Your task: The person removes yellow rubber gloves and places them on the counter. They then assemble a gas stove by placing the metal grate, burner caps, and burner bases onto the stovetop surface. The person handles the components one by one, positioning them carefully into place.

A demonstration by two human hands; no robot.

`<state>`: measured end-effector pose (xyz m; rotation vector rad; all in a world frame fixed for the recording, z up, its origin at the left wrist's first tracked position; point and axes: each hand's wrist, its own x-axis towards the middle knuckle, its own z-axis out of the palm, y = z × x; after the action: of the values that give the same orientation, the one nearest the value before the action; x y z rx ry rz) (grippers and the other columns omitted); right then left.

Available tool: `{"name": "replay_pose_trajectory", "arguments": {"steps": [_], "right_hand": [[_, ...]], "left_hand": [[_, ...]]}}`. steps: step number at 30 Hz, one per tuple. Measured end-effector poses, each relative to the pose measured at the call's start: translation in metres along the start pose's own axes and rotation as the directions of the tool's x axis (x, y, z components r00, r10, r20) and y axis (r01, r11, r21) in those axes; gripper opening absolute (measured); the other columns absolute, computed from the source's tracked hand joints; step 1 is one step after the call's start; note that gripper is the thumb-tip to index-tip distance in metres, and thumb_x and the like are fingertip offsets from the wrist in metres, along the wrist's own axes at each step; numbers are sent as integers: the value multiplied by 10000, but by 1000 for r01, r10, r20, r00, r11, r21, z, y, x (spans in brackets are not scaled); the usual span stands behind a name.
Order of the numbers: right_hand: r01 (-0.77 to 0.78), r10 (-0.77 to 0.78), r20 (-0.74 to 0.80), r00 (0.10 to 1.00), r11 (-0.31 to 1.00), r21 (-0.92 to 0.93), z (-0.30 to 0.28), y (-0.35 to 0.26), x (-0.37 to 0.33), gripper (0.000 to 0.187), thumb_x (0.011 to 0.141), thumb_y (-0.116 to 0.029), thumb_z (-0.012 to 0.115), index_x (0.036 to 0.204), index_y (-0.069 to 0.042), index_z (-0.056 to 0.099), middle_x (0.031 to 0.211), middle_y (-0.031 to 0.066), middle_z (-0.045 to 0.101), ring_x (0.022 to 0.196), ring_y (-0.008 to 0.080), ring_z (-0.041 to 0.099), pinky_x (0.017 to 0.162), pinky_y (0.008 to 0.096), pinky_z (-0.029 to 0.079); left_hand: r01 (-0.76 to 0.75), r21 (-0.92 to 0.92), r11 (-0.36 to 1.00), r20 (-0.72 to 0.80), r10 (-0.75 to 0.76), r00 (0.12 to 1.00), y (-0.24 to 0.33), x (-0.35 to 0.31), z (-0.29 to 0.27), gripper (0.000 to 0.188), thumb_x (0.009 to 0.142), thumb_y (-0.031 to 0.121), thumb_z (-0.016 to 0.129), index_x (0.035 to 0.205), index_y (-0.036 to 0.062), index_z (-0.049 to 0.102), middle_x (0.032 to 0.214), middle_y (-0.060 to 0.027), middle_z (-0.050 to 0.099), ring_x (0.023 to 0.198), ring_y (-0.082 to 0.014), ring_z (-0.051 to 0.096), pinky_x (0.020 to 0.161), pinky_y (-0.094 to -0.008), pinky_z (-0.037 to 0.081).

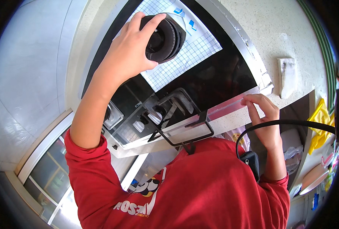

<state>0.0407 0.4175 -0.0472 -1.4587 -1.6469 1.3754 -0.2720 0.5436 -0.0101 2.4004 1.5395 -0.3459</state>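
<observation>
Left hand [129,53] is reaching up into the upper middle of the frame, fingers [154,23] curling closed around a round black burner cap [165,37], thumb along its lower edge; the cap is being held tilted, its ringed face showing toward the right. Behind the cap, a white gridded sheet [188,57] is lying on the black glass stovetop [215,82], which is running diagonally from upper middle toward lower left. Right hand [264,116] is sitting at the right of centre, fingers [253,100] bent and pressing on the pale front edge strip [227,107] of the stovetop; they are touching it, not wrapping anything, and whether they are pinching the strip I cannot tell. A black metal pot support [184,128] is resting at the centre of the frame, just below the glass, beside two white control knobs [146,121]. The speckled light tabletop [276,34] is filling the upper right, carrying a folded white cloth [288,74] near its right edge. Both forearms are coming out of red sleeves [89,171] at the lower part of the frame. A black cable [284,123] is arcing over the right wrist. A yellow cloth [320,122] is hanging at the far right. A pale wall is curving along the left.
</observation>
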Motion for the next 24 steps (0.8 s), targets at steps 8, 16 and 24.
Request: {"name": "replay_pose_trajectory", "arguments": {"steps": [8, 16, 24], "right_hand": [[-17, 17, -2, 1000, 1000, -11, 0, -2, 2, 141, 812, 49, 614, 947, 13, 632, 823, 132, 649, 768, 233, 654, 690, 296, 507], [1, -1, 16, 1000, 1000, -16, -3, 1, -2, 161, 811, 36, 619, 967, 1, 637, 866, 149, 645, 786, 288, 648, 700, 325, 509], [42, -40, 53, 998, 998, -43, -9, -1, -2, 161, 814, 24, 613, 970, -4, 641, 855, 149, 637, 779, 312, 636, 695, 343, 508]], "left_hand": [[-7, 70, 998, 4, 7, 1000, 4, 3, 6, 984, 569, 164, 859, 1403, 236, 342, 1350, -202, 381, 1183, -373, 485, 946, -439, 475], [52, -196, 979, 68, -39, 997, 0, 1, 2, 992, 573, 194, 861, 1408, 296, 334, 1453, -166, 278, 1338, -368, 310, 1075, -437, 347], [-4, -219, 976, 12, 7, 1000, -1, 5, 15, 924, 598, 234, 844, 1389, 216, 366, 1456, -165, 264, 1344, -380, 289, 1075, -449, 335]]}}
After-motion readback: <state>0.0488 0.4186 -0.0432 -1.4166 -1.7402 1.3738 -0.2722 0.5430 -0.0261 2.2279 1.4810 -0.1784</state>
